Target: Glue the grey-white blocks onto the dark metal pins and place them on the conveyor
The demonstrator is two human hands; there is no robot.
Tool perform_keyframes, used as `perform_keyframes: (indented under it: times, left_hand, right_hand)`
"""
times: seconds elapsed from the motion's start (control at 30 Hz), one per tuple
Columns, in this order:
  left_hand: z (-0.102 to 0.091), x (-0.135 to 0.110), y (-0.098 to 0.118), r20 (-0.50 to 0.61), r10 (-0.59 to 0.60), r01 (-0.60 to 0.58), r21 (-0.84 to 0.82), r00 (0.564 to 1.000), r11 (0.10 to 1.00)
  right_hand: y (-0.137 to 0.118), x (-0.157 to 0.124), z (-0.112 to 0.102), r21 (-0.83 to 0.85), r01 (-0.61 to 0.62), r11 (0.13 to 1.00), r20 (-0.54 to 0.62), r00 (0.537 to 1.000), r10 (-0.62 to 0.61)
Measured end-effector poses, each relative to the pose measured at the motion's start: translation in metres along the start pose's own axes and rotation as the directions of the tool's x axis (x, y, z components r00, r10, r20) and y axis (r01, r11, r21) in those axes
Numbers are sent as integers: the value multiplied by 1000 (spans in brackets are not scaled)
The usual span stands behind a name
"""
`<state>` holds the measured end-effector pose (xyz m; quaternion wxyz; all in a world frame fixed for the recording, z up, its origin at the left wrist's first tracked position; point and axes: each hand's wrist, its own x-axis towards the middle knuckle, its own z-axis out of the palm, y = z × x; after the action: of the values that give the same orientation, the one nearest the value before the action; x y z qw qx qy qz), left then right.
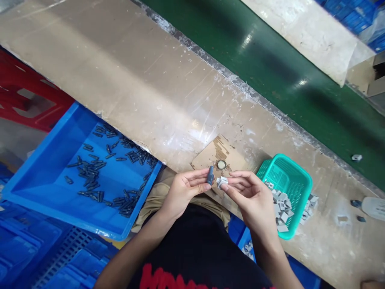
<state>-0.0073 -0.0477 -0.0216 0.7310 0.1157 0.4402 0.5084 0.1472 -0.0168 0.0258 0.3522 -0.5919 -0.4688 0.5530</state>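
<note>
The left hand (185, 187) pinched a slim, dark blue-grey, plastic-looking piece (210, 177) between thumb and fingers, its long axis running roughly away from the body, narrower tip pointing up the view. Just beside it, the right hand (255, 194) gripped a small, angular, pale grey block (222, 182). Both were near a brown cardboard sheet (205, 155).

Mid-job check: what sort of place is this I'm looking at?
Most likely a factory or workshop. A blue bin holds many similar dark parts, a green basket holds small pale pieces, and the basket stands on a long, scuffed workbench.
</note>
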Motion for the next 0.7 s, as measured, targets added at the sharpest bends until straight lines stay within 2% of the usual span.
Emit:
perform_keyframes:
  times: [0.23,0.5,0.6,0.7]
  left_hand:
    - [7,-5,3,-62,14,-8,90,998,996]
    - [15,-8,-6,-122,148,-108,285,982,952]
    - [18,-6,-9,-62,142,-114,322,988,940]
    - [18,-5,-8,19,170,-163,413,985,896]
  right_hand:
    - [1,-1,0,-15,-15,1000,14,1000,16]
    - [8,2,1,-7,-55,998,58,997,55]
    - [7,6,-2,13,-71,997,49,996,70]
    - [2,25,-25,-34,12,999,-50,999,-13]
